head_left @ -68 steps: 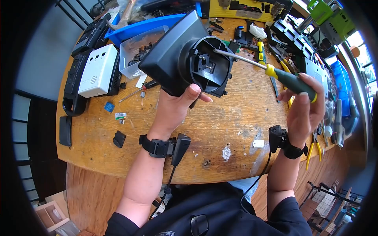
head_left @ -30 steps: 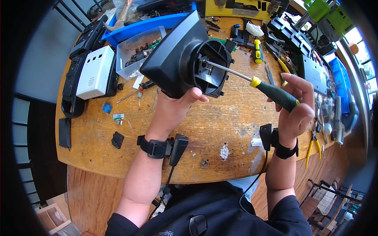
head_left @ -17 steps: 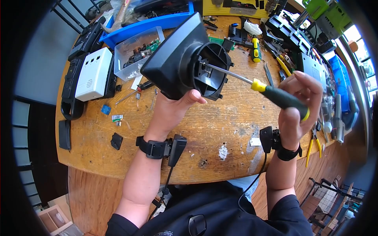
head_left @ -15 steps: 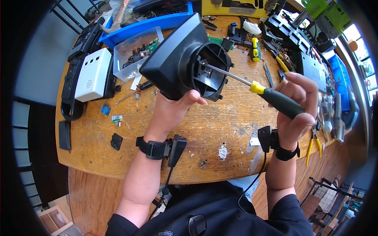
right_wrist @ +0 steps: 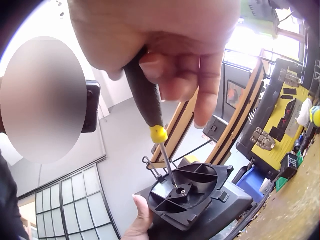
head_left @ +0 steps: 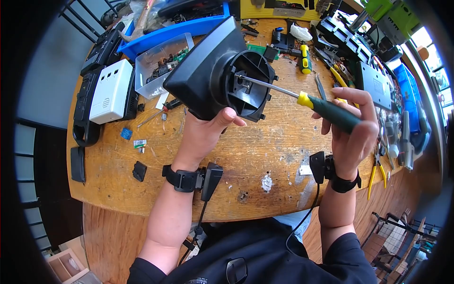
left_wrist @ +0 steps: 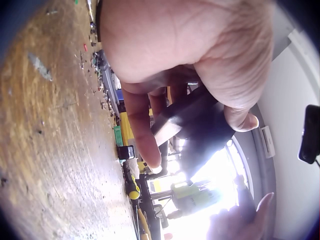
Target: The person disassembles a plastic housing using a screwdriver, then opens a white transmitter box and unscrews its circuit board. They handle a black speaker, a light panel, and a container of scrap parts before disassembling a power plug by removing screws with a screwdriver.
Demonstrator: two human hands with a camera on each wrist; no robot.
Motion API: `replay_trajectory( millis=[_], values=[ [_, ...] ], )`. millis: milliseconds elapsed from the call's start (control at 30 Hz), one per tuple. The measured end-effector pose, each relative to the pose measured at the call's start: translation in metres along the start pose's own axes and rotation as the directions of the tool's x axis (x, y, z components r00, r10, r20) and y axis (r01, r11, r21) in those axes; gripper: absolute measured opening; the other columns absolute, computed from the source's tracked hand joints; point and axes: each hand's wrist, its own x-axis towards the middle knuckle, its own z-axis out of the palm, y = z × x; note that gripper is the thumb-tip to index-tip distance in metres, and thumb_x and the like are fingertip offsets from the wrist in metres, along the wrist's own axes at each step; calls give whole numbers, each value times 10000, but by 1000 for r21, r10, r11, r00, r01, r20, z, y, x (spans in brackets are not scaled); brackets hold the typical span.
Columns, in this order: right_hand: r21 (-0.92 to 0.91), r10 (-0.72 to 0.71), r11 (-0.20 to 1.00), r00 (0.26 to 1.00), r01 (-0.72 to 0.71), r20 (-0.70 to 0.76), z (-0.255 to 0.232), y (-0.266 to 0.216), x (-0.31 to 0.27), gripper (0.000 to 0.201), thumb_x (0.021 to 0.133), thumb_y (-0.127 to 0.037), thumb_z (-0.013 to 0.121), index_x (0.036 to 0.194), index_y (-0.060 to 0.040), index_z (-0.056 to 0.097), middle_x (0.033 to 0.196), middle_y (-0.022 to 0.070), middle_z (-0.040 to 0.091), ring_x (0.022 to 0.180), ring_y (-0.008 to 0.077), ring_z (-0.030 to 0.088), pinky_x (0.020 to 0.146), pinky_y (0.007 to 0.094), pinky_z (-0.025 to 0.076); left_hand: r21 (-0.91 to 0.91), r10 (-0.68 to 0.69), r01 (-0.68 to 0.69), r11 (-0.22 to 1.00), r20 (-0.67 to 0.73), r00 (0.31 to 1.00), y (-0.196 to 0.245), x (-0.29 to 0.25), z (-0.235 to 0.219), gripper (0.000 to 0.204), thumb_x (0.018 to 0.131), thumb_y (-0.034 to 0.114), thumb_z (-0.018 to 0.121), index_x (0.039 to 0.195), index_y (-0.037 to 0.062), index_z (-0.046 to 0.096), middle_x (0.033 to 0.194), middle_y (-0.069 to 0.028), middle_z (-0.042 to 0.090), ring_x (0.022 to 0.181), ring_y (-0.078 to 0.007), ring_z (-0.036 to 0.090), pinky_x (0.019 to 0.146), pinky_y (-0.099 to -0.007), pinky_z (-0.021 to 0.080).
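Observation:
My left hand (head_left: 203, 137) grips a black plastic housing (head_left: 198, 71) from below, with the thumb along its round, ribbed end. The housing is held up over the table, that open end tilted toward the right. My right hand (head_left: 352, 132) holds a screwdriver (head_left: 331, 111) by its dark green handle with a yellow collar. Its metal shaft (right_wrist: 168, 165) reaches into the round end, and the tip is at a small mount with metal posts (right_wrist: 181, 192) in the right wrist view. In the left wrist view, the palm and fingers (left_wrist: 142, 125) wrap the housing, which shows dark there.
The wooden table (head_left: 227, 180) carries a white box (head_left: 111, 92), a clear bin of parts (head_left: 158, 71) and a blue tray (head_left: 175, 31) on the left. A yellow-green screwdriver handle (head_left: 305, 59), pliers (head_left: 377, 173) and a green drill (head_left: 392, 21) are on the right.
The screwdriver has come left and its tip has gone from the opening's upper edge into the middle mount. My right fingers shift around the handle. The left hand keeps hold of the housing.

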Motion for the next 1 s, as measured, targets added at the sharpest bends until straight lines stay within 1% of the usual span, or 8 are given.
replay_trajectory(
  millis=[133,200,267,333,467,667,867,1000],
  values=[
    [-49,65,996,994,-69,-88,3,2,4,429,842,-282,622,1099,40,501,601,10,531,533,37,464,490,163,315,-3,2,-2,1000,-3,1000,-1,0,0,354,820,223,688,1090,24,574,955,-67,622,778,-161,620,682,-318,560],
    [-54,-178,982,984,178,15,-2,12,9,450,831,-258,639,1130,39,480,613,-6,490,559,48,461,521,180,332,-1,2,-2,1000,6,1000,-1,0,0,354,821,223,687,1091,24,573,956,-67,622,777,-162,620,680,-318,560],
    [-30,-184,982,982,185,33,0,12,9,469,822,-244,644,1150,39,463,622,-12,460,571,56,446,528,198,320,1,1,-1,1000,14,1000,0,0,1,354,822,222,686,1092,24,572,957,-68,622,776,-162,620,678,-318,561],
    [250,-103,963,994,105,-23,3,12,9,437,821,-201,633,1145,42,466,621,-9,464,557,51,424,516,200,288,-11,-1,1,1000,6,1000,1,0,2,355,822,219,685,1095,24,569,958,-69,622,777,-164,621,675,-318,561],
    [53,176,984,978,-171,-115,4,-6,3,396,822,-154,618,1133,44,474,621,-14,456,553,44,404,513,205,265,-1,-4,4,1000,13,1000,1,0,1,383,821,243,686,1111,25,562,968,-70,620,778,-166,620,668,-316,561],
    [-63,-143,988,989,144,24,0,8,8,342,815,-93,601,1107,46,491,610,-32,428,568,32,402,511,193,241,-8,25,-25,1000,5,1000,0,2,3,440,819,301,683,1140,32,548,994,-77,613,789,-169,621,650,-315,563],
    [43,-94,994,990,99,-103,0,5,10,326,855,-151,526,1102,60,500,676,37,512,589,95,480,615,252,481,-56,20,-21,998,-8,1000,5,4,5,508,829,385,649,1152,15,517,1005,-101,612,812,-195,633,640,-349,577],
    [148,-7,988,960,51,-281,-7,12,20,304,917,-187,493,1098,54,533,743,62,555,579,120,534,562,249,484,-46,-33,31,998,-43,999,8,4,4,668,814,528,556,1211,0,453,1088,-159,599,884,-270,646,628,-388,579]
  ],
)
